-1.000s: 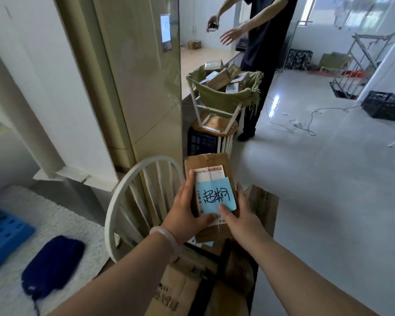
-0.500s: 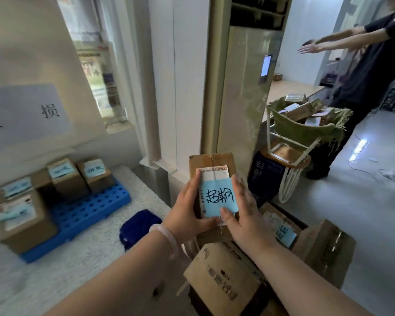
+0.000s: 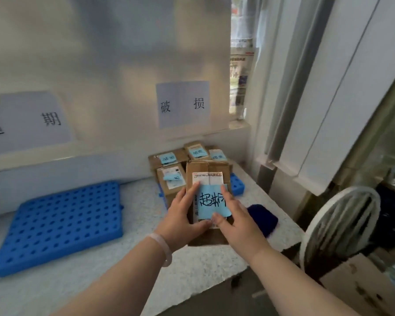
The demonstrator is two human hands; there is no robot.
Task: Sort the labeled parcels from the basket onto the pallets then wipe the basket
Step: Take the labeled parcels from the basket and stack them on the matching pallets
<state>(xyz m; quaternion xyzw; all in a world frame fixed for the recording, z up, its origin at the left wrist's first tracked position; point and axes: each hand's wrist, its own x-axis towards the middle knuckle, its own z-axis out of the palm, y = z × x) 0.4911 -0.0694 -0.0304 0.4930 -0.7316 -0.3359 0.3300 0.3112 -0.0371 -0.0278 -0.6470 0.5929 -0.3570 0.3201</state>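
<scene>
The left sign (image 3: 27,122) is showing the same words as the note (image 3: 211,201) on the parcel (image 3: 206,167). So I think the parcel should be going onto the left pallet (image 3: 57,224) below, laid flat, note up. The left hand (image 3: 180,215) is reaching forward, its fingers holding the parcel's left side. The right hand (image 3: 235,222) is holding the right side, thumb pressing the note. The parcel is hanging in front of the stacked boxes (image 3: 171,179).
</scene>
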